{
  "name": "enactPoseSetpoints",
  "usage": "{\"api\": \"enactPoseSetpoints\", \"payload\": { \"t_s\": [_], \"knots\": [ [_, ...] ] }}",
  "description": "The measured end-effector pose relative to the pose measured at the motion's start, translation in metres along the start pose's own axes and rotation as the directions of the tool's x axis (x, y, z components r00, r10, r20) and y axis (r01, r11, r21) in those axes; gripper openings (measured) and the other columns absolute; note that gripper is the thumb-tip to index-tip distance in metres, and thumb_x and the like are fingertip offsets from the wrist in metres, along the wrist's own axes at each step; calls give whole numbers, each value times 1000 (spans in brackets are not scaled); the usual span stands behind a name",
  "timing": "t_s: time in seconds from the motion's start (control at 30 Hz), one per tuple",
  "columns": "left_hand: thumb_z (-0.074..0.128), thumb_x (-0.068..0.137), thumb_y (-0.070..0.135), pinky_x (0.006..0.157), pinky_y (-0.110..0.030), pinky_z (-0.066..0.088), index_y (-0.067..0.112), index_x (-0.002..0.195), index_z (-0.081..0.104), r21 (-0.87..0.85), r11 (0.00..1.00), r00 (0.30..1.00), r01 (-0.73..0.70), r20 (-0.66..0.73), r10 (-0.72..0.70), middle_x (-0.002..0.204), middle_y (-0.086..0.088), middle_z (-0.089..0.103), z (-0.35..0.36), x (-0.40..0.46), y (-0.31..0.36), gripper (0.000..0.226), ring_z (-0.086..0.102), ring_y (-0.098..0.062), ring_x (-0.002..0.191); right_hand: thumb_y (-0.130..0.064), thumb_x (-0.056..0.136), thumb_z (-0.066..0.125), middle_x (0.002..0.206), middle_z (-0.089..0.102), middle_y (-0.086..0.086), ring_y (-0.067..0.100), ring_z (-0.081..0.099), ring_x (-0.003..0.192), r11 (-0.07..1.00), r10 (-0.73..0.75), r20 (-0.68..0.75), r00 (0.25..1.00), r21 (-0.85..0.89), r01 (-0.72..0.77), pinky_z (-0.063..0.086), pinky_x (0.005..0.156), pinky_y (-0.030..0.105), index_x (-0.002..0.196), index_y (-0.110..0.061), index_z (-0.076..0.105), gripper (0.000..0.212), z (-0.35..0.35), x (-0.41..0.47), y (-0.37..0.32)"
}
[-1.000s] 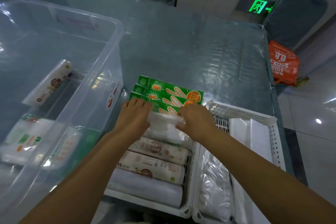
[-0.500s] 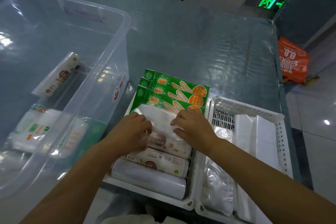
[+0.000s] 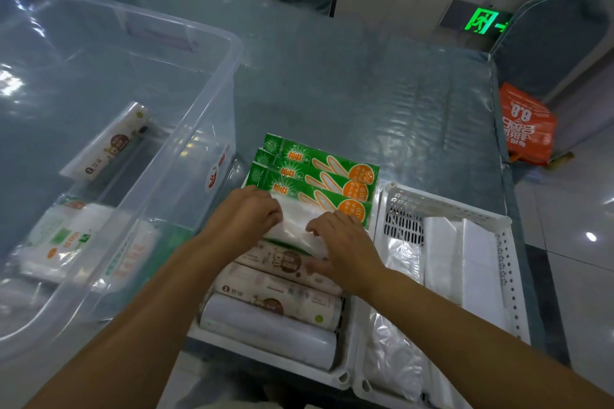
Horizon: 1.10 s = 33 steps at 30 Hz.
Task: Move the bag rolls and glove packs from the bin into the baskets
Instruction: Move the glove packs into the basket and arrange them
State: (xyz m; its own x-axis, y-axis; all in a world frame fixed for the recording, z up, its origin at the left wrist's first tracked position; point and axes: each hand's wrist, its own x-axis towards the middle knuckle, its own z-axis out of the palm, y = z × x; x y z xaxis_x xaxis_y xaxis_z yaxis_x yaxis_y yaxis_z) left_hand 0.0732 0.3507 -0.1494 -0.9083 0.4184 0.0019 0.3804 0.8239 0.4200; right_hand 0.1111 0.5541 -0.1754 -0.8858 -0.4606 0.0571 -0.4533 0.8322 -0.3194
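Observation:
My left hand (image 3: 246, 216) and my right hand (image 3: 342, 242) both grip a clear white pack (image 3: 295, 226) over the left white basket (image 3: 265, 359). The pack lies on the bag rolls (image 3: 275, 295) and against three green glove packs (image 3: 315, 173) standing at the basket's far end. The right white basket (image 3: 505, 262) holds white and clear plastic packs (image 3: 458, 269). The clear bin (image 3: 212, 53) on the left still holds a bag roll (image 3: 106, 143) leaning on its wall and several packs (image 3: 63, 239) at its bottom.
A grey table top under shiny plastic film (image 3: 365, 93) stretches beyond the baskets. An orange bag (image 3: 528, 126) sits past the table's right edge beside a grey chair (image 3: 548, 43). The tiled floor lies to the right.
Both hands have drawn the white pack toward me, down from the green glove packs onto the bag rolls. The view has shifted slightly.

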Motion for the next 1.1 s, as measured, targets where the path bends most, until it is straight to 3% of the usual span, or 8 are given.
{"api": "enactPoseSetpoints", "payload": {
  "t_s": [0.07, 0.17, 0.3, 0.47, 0.57, 0.67, 0.83, 1.1],
  "knots": [
    [55, 90, 20, 85, -34, 40, 16, 102, 68, -2, 999, 992, 41, -119, -41, 104, -3, 69, -1, 1, 3, 18, 55, -22, 98, -37, 75, 69, 80, 63, -2, 19, 47, 81, 986, 150, -72, 986, 89, -144, 37, 77, 37, 81, -18, 64, 20, -3, 9, 2],
    [58, 88, 14, 89, -37, 41, 10, 115, 61, -83, 984, 917, 155, -358, -175, 109, -10, 67, -2, -5, 8, 27, 57, -27, 102, -40, 78, 65, 68, 61, -4, 17, 45, 78, 923, 363, -97, 927, 174, -343, 32, 75, 32, 64, -21, 63, 24, -6, 20, 7],
    [56, 86, 16, 74, -30, 43, 5, 96, 64, -92, 995, 841, 38, -534, -82, 86, -9, 66, 4, -21, 11, 17, 59, -22, 80, -41, 79, 62, 68, 62, -4, 20, 50, 80, 899, 436, -91, 895, 85, -429, 31, 74, 32, 58, -24, 58, 27, -4, 27, 11],
    [76, 69, 9, 68, -30, 45, 12, 82, 71, 115, 985, 941, -127, -299, 156, 80, -5, 68, 26, -26, 10, 14, 61, -25, 75, -34, 77, 62, 81, 61, -3, 21, 50, 86, 906, 422, -146, 895, 38, -421, 32, 77, 35, 76, -22, 60, 11, -5, 27, 9],
    [73, 71, 12, 88, -42, 44, 15, 101, 70, 161, 985, 989, -68, -121, 88, 107, -8, 67, 35, -19, 7, 30, 59, -31, 101, -19, 75, 66, 89, 62, 4, 25, 54, 87, 943, 331, -273, 903, 49, -331, 40, 77, 37, 92, -14, 61, 18, -6, 22, 7],
    [60, 81, 21, 97, -42, 36, 22, 118, 59, 173, 985, 999, -18, -32, 23, 126, -4, 56, 41, -14, 7, 37, 48, -27, 116, -5, 70, 72, 78, 61, 9, 28, 57, 74, 994, 104, -370, 923, -3, -113, 45, 68, 36, 85, -8, 66, 17, -6, 16, 5],
    [58, 79, 18, 97, -38, 40, 24, 121, 56, 112, 993, 999, 45, -7, -44, 127, -1, 52, 43, -9, 8, 43, 45, -21, 117, -11, 72, 74, 73, 60, 9, 30, 56, 71, 993, -39, -143, 989, -112, 23, 44, 67, 38, 80, -10, 71, 8, 0, 11, 10],
    [68, 73, 9, 96, -35, 39, 20, 120, 59, 62, 995, 988, 77, -141, -67, 120, -2, 57, 23, 0, 7, 50, 49, -21, 111, -16, 73, 73, 83, 63, 8, 27, 55, 80, 987, 156, -283, 946, 68, -143, 38, 71, 34, 87, -11, 71, 14, -15, 17, 26]
  ]
}}
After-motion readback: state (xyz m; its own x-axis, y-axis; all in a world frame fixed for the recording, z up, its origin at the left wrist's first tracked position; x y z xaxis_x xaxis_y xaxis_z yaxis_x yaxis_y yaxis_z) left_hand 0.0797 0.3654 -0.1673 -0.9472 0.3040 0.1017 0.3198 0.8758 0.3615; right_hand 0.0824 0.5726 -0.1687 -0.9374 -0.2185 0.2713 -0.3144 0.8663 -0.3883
